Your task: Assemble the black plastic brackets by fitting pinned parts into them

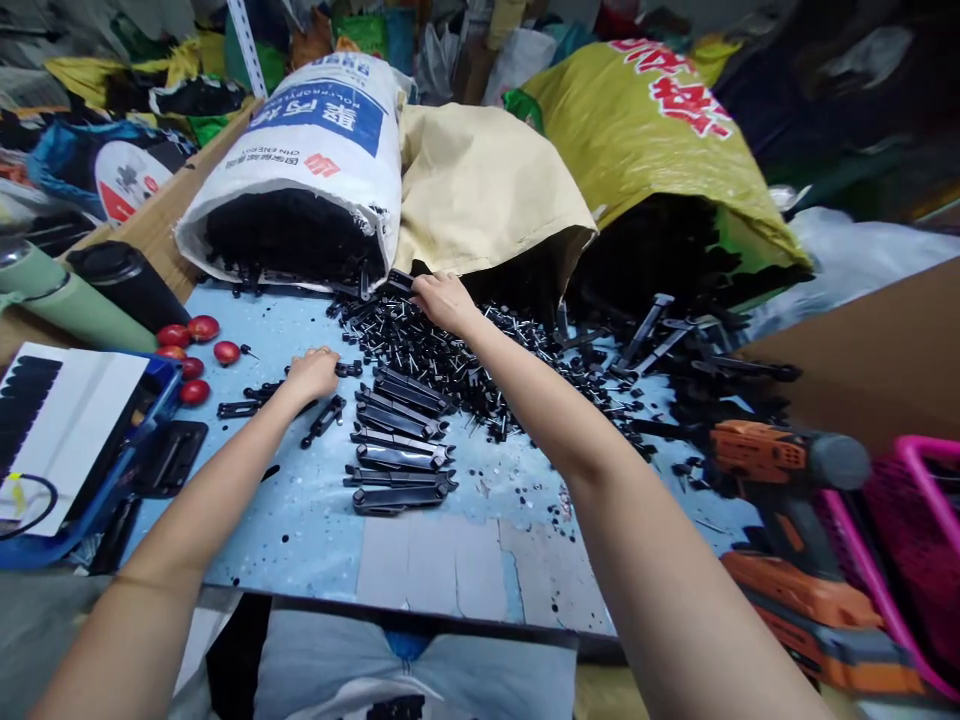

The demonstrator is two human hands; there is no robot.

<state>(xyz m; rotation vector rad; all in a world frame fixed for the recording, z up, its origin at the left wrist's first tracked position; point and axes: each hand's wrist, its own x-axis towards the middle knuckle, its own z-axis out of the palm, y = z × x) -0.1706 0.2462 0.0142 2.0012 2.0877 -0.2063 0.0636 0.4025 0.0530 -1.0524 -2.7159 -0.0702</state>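
At eleven o'clock the right hand (444, 302) pinches a black part (400, 283). At nine, the left hand (313, 375) is among loose pieces (325, 419); I cannot tell whether it grasps any.

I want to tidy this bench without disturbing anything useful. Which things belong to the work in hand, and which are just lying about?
Likely in the work:
black plastic parts, in a row
small black pieces with silvery pins, heaped
white sack, beige sack, yellow sack
perhaps the cordless drill

Apparently just lying about:
red fruits
green bottle
black lidded tumbler
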